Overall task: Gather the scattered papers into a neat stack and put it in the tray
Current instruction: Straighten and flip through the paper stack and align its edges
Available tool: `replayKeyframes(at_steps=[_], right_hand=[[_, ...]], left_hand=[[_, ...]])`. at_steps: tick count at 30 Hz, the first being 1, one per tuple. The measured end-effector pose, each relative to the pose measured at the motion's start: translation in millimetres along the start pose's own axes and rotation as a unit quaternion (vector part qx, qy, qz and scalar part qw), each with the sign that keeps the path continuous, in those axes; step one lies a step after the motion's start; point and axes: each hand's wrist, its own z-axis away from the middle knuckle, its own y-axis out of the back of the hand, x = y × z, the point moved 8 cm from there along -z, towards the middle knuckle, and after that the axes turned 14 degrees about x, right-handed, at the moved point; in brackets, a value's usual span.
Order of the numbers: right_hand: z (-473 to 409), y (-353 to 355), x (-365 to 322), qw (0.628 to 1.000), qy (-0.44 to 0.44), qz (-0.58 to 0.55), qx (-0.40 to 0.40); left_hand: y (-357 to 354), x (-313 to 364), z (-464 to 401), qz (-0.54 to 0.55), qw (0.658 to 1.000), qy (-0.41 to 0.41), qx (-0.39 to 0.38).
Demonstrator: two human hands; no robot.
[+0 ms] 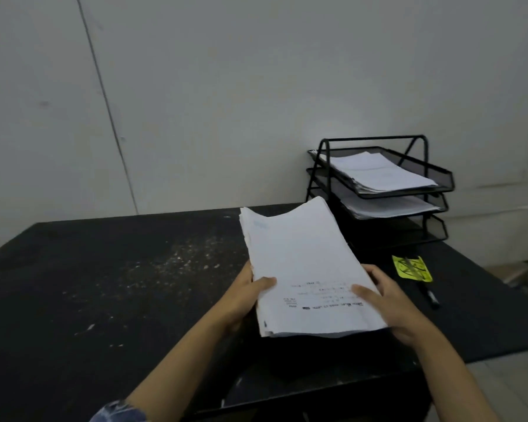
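Two hands' grip closed on one paper stack (305, 269) | left hand (244, 296) | right hand (393, 309) | three-tier tray (409, 190)

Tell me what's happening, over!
Left hand and right hand: grip on thick white paper stack, lifted. Black three-tier mesh tray: top two tiers hold papers, bottom looks free. Path clear.

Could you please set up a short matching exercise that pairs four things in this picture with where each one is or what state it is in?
Things:
1. paper stack
2. top tray
3. bottom tray
4. yellow note

Places or states:
A. lying flat on the black table, right of the hands
B. holds no visible papers
C. held by both hands, above the table
D. already holds sheets, highest in the rack

Pairs: 1-C, 2-D, 3-B, 4-A
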Motion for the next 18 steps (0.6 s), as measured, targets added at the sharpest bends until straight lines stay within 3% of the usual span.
replayKeyframes(at_steps=[6, 18], right_hand=[[0, 77, 13, 0.997, -0.035, 0.05, 0.039], [10, 148, 29, 0.993, -0.095, 0.036, 0.06]], left_hand=[[-79, -4, 11, 0.007, 0.999, 0.011, -0.047], [-143, -14, 22, 0.033, 0.995, 0.058, -0.074]])
